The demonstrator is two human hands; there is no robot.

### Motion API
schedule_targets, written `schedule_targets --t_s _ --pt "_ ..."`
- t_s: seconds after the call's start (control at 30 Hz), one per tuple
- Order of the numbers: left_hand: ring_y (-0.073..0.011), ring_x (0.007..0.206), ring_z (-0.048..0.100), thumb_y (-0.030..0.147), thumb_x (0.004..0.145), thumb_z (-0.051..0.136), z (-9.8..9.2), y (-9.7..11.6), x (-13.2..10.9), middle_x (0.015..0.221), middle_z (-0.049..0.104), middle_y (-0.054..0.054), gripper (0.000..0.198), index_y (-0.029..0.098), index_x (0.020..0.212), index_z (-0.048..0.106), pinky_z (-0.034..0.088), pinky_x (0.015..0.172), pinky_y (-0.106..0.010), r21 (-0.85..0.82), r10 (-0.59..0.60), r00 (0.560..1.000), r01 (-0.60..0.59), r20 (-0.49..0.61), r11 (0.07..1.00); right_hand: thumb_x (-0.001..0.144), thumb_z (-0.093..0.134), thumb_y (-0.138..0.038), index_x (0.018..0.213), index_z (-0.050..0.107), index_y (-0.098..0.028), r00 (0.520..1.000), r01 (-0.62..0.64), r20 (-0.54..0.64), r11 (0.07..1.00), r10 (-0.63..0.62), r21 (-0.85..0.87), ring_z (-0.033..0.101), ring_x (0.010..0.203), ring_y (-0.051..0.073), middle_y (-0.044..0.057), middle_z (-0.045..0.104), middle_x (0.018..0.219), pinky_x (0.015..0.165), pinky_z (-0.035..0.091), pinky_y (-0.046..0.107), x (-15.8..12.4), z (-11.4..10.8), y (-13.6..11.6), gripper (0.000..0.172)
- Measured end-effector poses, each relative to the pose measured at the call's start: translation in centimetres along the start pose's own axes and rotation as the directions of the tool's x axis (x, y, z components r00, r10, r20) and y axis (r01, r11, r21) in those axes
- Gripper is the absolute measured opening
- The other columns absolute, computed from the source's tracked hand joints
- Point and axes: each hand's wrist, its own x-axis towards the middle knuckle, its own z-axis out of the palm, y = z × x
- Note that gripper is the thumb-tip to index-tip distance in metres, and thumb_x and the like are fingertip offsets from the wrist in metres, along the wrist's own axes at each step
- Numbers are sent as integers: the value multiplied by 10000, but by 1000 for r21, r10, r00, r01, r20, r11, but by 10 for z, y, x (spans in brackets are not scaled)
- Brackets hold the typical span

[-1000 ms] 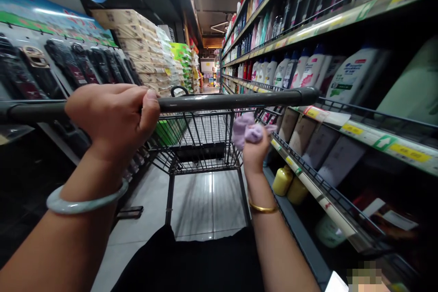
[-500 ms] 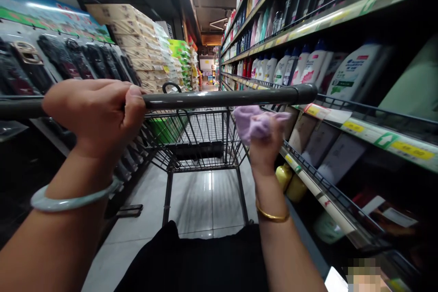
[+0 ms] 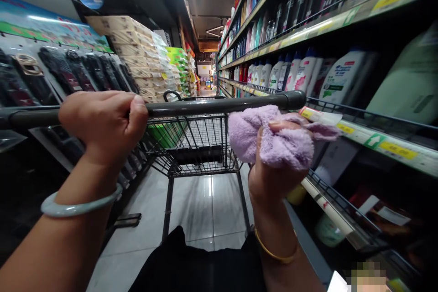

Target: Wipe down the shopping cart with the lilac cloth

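My left hand (image 3: 102,125) is wrapped round the dark handle bar (image 3: 205,107) of a shopping cart, its thumb lying over the bar. On the right, my right hand (image 3: 275,182) clutches a bunched lilac cloth (image 3: 251,134), fluffy like a towel, just below the bar's right end. A loose corner of the cloth sticks out to the right. Beyond the bar, the wire cart basket (image 3: 195,134) shows something green (image 3: 166,133) at its left side.
Shelves (image 3: 397,143) with price tags run along the right, holding shampoo bottles (image 3: 342,75) and boxes. At left hang packaged dark goods (image 3: 73,70) beside stacked packs (image 3: 128,48). A tiled floor (image 3: 198,200) leads down the aisle. A pixelated patch (image 3: 369,278) covers the lower right corner.
My right hand has risen and come closer with the lilac cloth, which now looks larger and turned toward me. My left hand keeps its hold on the bar. The view has shifted slightly.
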Motion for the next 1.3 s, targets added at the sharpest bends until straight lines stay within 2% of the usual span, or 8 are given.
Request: schedule_targets --t_s 0.17,0.4,0.5,0.63,0.8,1.03,1.2,1.3 --pt "-202 581 365 455 1016 414 -5 16 1 554 477 -2 458 246 619 504 202 663 -401 52 130 985 -124 -117 991 967 692 -265 986 652 -280 988 35 -147 997 -45 -70 658 1050 264 30 633 959 1142 553 579 9 -2 -1 47" --pt "-213 593 396 451 1034 392 -6 25 1 570 527 -10 476 253 611 483 223 697 -422 61 121 987 -115 -103 992 1021 646 -274 1070 695 -324 982 0 191 1000 -1 4 701 1121 238 48 726 1044 1098 603 481 -14 10 -14 86" --pt "-220 601 431 462 1048 379 -5 25 0 578 556 -15 501 254 619 531 234 701 -428 70 124 986 -117 -110 991 988 675 -236 1042 693 -278 1000 -1 -3 1000 1 -25 701 1112 241 33 716 1017 1176 549 522 4 -3 -7 70" --pt "-216 579 416 463 1055 363 -1 28 -1 548 517 -5 531 259 602 550 237 710 -431 60 118 977 -109 -175 992 953 687 -254 1261 670 -264 976 6 -216 993 -31 -116 675 1252 278 88 675 1263 1177 558 552 8 -3 10 309" --pt "-203 559 373 474 1055 347 2 29 0 522 459 4 554 258 593 564 228 734 -431 48 121 972 -113 -203 992 1002 650 -224 1148 761 -287 978 57 200 998 -55 -9 699 1205 219 62 695 1237 1054 623 459 -22 14 5 194" --pt "-153 653 535 472 1101 347 -2 18 -3 585 499 -10 595 156 690 642 173 770 -397 34 136 983 -133 -124 991 930 708 -216 1160 746 -221 983 -28 -182 989 1 -146 709 1179 251 63 758 1157 1205 507 551 10 -12 39 233" --pt "-197 592 464 505 1037 345 7 3 -4 574 566 -15 555 233 747 734 310 763 -428 74 163 957 -149 -240 986 986 654 -256 1198 738 -280 993 16 119 998 -9 -58 694 1193 233 52 746 1190 1188 524 535 2 -6 21 230" --pt "-212 613 506 494 1027 353 7 -4 -3 593 603 -19 554 232 832 800 350 785 -420 75 172 957 -159 -233 984 1004 641 -283 1074 754 -281 993 99 68 994 -96 -45 691 1167 228 38 748 1098 1198 514 529 6 -9 21 133"
